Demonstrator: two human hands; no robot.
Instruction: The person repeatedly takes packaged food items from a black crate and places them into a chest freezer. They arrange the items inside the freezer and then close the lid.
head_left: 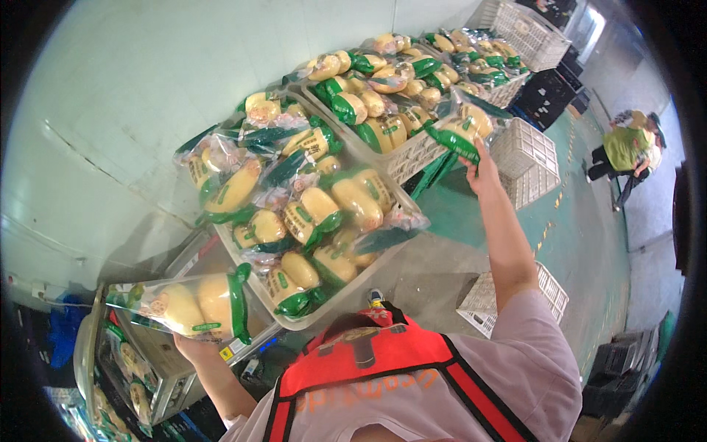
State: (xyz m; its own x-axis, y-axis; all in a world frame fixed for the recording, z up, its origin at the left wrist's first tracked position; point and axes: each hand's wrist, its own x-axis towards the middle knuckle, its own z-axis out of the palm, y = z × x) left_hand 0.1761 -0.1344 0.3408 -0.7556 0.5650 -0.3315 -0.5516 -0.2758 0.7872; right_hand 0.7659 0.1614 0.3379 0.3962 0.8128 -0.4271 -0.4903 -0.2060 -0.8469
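My left hand (198,349) supports a clear plastic bag of lotus root (201,304) from below, at the lower left, over a metal-sided machine (171,381). This bag has a green end and holds pale, thick root pieces. Out to the upper right, my right hand (481,172) grips another bag of lotus root (468,130) beside a filled crate. Between my hands stands a pale plastic crate (331,301) heaped with similar bags (301,215). Behind it, a second white crate (417,154) is also piled with bags (381,94).
A third heaped crate (505,91) stands farther along the wall (165,83). White crates (525,160) stand right of the row, and another (480,304) is on the floor near my right arm. More bags (132,364) lie at lower left. A person (629,143) is at far right.
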